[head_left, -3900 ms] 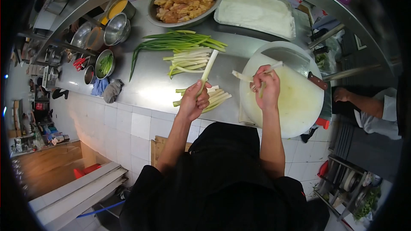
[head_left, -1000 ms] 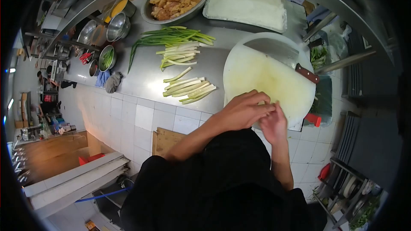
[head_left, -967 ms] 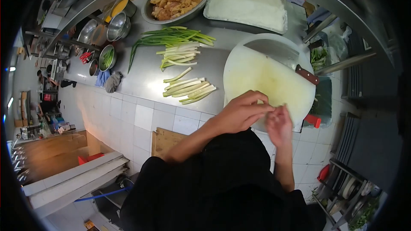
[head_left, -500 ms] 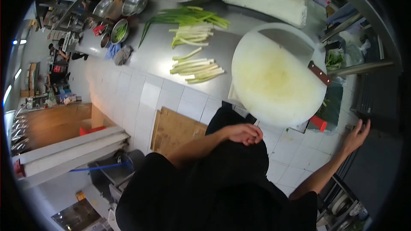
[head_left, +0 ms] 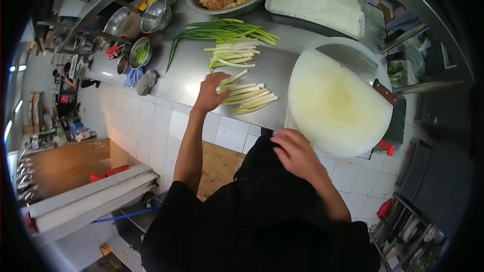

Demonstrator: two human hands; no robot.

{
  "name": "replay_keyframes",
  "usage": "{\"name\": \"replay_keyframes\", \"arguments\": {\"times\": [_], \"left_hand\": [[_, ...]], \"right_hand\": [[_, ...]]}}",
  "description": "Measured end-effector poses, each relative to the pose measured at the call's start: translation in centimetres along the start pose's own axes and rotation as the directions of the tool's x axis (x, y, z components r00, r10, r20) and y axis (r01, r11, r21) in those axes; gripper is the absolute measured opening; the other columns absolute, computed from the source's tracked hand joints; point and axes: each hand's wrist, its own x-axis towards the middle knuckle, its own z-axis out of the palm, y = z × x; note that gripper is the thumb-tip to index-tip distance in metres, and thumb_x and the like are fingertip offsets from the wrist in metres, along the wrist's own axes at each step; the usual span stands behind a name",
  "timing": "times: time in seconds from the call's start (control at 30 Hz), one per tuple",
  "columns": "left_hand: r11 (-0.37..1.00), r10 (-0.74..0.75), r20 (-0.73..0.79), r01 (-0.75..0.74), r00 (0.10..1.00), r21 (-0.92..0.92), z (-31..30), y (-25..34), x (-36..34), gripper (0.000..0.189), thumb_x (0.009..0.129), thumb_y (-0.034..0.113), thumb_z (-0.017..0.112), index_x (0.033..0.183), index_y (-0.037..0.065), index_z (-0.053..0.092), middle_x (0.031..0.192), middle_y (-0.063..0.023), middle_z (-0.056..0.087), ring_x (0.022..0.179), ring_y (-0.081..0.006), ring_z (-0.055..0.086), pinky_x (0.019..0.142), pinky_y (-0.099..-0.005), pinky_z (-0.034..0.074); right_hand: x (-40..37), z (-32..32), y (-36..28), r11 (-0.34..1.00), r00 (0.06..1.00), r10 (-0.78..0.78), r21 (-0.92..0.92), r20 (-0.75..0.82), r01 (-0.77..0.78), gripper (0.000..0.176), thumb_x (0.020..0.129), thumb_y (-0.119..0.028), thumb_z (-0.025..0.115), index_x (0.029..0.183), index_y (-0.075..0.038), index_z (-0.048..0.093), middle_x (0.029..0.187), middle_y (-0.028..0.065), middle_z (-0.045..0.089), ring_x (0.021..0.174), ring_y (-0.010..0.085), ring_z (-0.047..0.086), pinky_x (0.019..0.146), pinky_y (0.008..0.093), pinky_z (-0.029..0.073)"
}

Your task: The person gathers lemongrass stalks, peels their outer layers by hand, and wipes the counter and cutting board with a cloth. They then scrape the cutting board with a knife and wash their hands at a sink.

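My left hand [head_left: 210, 93] is at the left ends of the nearer bunch of cut scallion stalks [head_left: 252, 96] on the steel counter. Its thumb and fingers are apart, touching or just over the stalk ends. A second bunch of pale scallion stalks [head_left: 234, 53] lies behind it, with long green scallion leaves [head_left: 217, 32] farther back. Held in front of my body, my right hand [head_left: 298, 155] is empty, fingers loosely spread, close to the front edge of the round white cutting board [head_left: 333, 111]. A cleaver with a brown handle [head_left: 385, 92] lies across the board's right side.
At the back stand a bowl of raw meat pieces [head_left: 232, 9] and a tray of white powder [head_left: 315, 2]. Metal bowls [head_left: 156, 15], a bowl of cut greens [head_left: 140, 53] and grey cloth [head_left: 146, 82] sit to the left. A metal post [head_left: 428, 86] crosses on the right.
My left hand has moved from in front of my body forward to the scallion stalks. My right hand has swung in from the far right to the board's front edge.
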Motion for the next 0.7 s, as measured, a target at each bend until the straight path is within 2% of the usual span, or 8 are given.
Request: {"name": "replay_keyframes", "arguments": {"times": [0.1,0.17,0.27,0.4,0.47,0.5,0.57,0.7], "left_hand": [[0.988,0.056,0.168,-0.079,0.984,0.132,3.5,0.2,0.5,0.056,0.081,0.031,0.064,0.131,0.015,0.045,0.125,-0.0087,0.049,0.113,-0.0286,0.047,0.093,-0.0446,0.036],[0.976,0.092,0.127,-0.115,0.988,0.182,5.0,1.0,0.4,0.05,0.084,0.027,0.06,0.131,0.015,0.047,0.123,-0.0084,0.05,0.108,-0.0278,0.048,0.089,-0.0443,0.037],[0.971,0.22,0.126,-0.229,0.967,0.062,6.3,2.9,0.6,0.046,0.085,0.028,0.059,0.13,0.018,0.05,0.12,-0.0067,0.05,0.106,-0.0258,0.048,0.088,-0.0397,0.036],[0.952,0.302,0.107,-0.295,0.947,-0.077,6.4,3.0,2.5,0.041,0.084,0.024,0.062,0.123,0.015,0.056,0.117,-0.0079,0.052,0.103,-0.0265,0.05,0.087,-0.0389,0.038],[0.905,0.295,-0.089,-0.308,0.951,-0.294,7.0,1.0,4.2,0.035,0.082,0.017,0.062,0.117,0.011,0.06,0.111,-0.0107,0.055,0.097,-0.0296,0.052,0.083,-0.0412,0.041],[0.914,0.285,-0.227,-0.335,0.931,-0.228,6.7,0.0,5.0,0.029,0.079,0.011,0.06,0.108,0.008,0.063,0.102,-0.0125,0.057,0.092,-0.0326,0.053,0.081,-0.0435,0.043],[0.982,0.184,-0.062,-0.185,0.981,-0.02,4.1,-0.8,6.5,0.024,0.076,0.009,0.06,0.1,0.007,0.065,0.1,-0.0118,0.057,0.09,-0.0313,0.053,0.08,-0.0433,0.041],[0.961,0.219,-0.054,-0.206,0.974,0.186,4.2,-2.2,6.9,0.021,0.074,0.008,0.06,0.094,0.009,0.065,0.094,-0.0099,0.058,0.09,-0.0298,0.053,0.079,-0.0427,0.039]], "right_hand": [[4.0,6.1,3.4,0.968,0.997,-0.042,-0.244,0.071,0.058,0.027,0.073,-0.004,0.065,0.1,-0.001,0.058,0.119,0.0203,0.047,0.095,0.0348,0.052,0.078,0.0416,0.048],[5.3,9.6,6.5,0.833,0.985,0.161,-0.526,-0.068,-0.172,0.022,0.074,-0.006,0.064,0.095,-0.001,0.057,0.111,0.0197,0.048,0.09,0.0349,0.054,0.075,0.0429,0.049],[5.6,11.5,9.4,0.819,0.92,0.357,-0.42,-0.161,-0.391,0.016,0.077,-0.009,0.063,0.089,-0.001,0.056,0.102,0.0174,0.049,0.085,0.0343,0.055,0.07,0.0433,0.05],[5.4,11.5,10.0,0.825,0.908,0.332,-0.388,-0.257,-0.411,0.013,0.079,-0.01,0.063,0.084,-0.001,0.054,0.095,0.016,0.048,0.081,0.0338,0.057,0.068,0.0429,0.05],[5.5,11.0,9.9,0.856,0.922,0.255,-0.376,-0.291,-0.356,0.011,0.081,-0.01,0.062,0.083,-0.001,0.055,0.093,0.0158,0.049,0.078,0.0344,0.058,0.066,0.0432,0.05],[5.7,10.8,9.8,0.85,0.914,0.258,-0.377,-0.314,-0.369,0.011,0.081,-0.01,0.062,0.083,-0.001,0.055,0.093,0.0158,0.049,0.078,0.0344,0.058,0.066,0.0432,0.05],[5.3,10.2,9.2,0.879,0.912,0.24,-0.325,-0.333,-0.349,0.008,0.081,-0.008,0.061,0.083,-0.002,0.057,0.091,0.0145,0.053,0.075,0.0353,0.059,0.065,0.0441,0.05],[5.7,9.5,7.7,0.895,0.909,0.235,-0.288,-0.345,-0.341,0.005,0.081,-0.007,0.06,0.082,-0.003,0.058,0.088,0.0128,0.056,0.073,0.0355,0.06,0.065,0.0441,0.05]]}}
